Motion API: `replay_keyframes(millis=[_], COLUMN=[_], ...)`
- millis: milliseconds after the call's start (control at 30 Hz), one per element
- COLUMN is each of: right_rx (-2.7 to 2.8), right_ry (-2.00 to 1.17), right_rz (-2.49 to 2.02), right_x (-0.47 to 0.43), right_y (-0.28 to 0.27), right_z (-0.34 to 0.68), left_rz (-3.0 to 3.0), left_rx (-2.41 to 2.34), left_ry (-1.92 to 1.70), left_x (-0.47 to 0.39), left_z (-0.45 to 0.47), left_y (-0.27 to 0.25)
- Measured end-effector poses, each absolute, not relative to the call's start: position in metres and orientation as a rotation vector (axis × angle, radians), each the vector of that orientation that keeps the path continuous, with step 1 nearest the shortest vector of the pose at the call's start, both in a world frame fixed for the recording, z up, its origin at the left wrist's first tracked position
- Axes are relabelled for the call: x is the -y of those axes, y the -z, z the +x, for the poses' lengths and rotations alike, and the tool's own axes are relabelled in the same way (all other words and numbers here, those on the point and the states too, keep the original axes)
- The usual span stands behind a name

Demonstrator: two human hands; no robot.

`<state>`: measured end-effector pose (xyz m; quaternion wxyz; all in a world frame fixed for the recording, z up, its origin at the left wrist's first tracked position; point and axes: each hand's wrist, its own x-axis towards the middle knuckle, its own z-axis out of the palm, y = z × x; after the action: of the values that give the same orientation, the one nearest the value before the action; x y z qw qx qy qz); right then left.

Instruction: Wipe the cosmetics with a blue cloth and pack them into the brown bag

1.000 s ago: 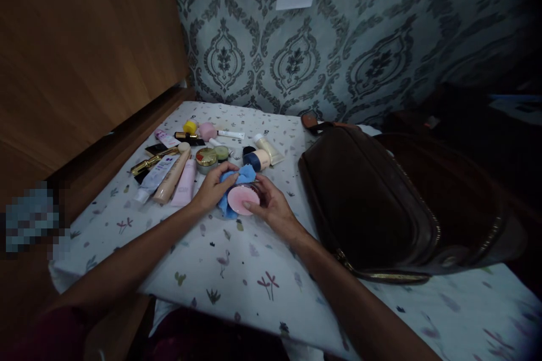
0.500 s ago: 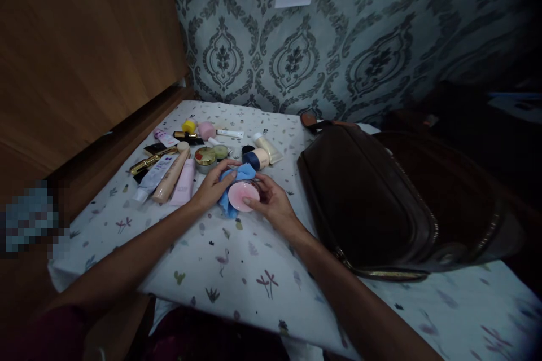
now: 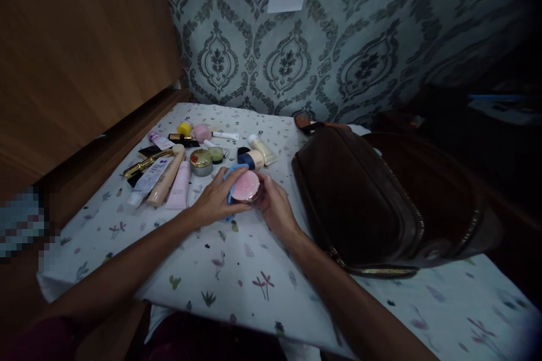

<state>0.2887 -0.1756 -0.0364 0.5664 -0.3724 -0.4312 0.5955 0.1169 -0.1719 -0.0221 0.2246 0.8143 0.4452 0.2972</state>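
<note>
A round cosmetic jar with a pink top [image 3: 246,185] and a shiny rim is held above the tabletop between both hands. My left hand [image 3: 215,198] is closed on a crumpled blue cloth [image 3: 232,174], which it presses against the jar's left side. From the right, the fingers of my right hand [image 3: 277,206] grip the jar's edge; some fingertips are hidden behind it. Just beyond the hands lies a bottle with a dark blue and beige body [image 3: 252,159]. A gold-lidded jar [image 3: 200,162] stands to the left, beside a small green jar [image 3: 215,154].
A pink tube [image 3: 179,186], a beige tube [image 3: 166,179] and several other cosmetics lie on the left of the patterned tablecloth [image 3: 220,282]. The large dark brown bag [image 3: 351,197] fills the right side. A wooden cabinet [image 3: 88,39] borders the left, and a patterned wall stands behind.
The jar has turned in my hands, and my left hand has come round its near side with the cloth. My right thumb has moved off the pink top to the edge.
</note>
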Motion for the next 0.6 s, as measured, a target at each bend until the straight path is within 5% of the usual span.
replay_keyframes(millis=[600], right_rx=[0.848], right_ry=[-1.690], right_rz=[-0.856], right_x=[0.187], right_y=[0.029], right_z=[0.279], left_rz=[2.426], left_rx=[-1.261], left_ry=[-0.814], left_x=[0.176], left_z=[0.120], left_y=[0.022])
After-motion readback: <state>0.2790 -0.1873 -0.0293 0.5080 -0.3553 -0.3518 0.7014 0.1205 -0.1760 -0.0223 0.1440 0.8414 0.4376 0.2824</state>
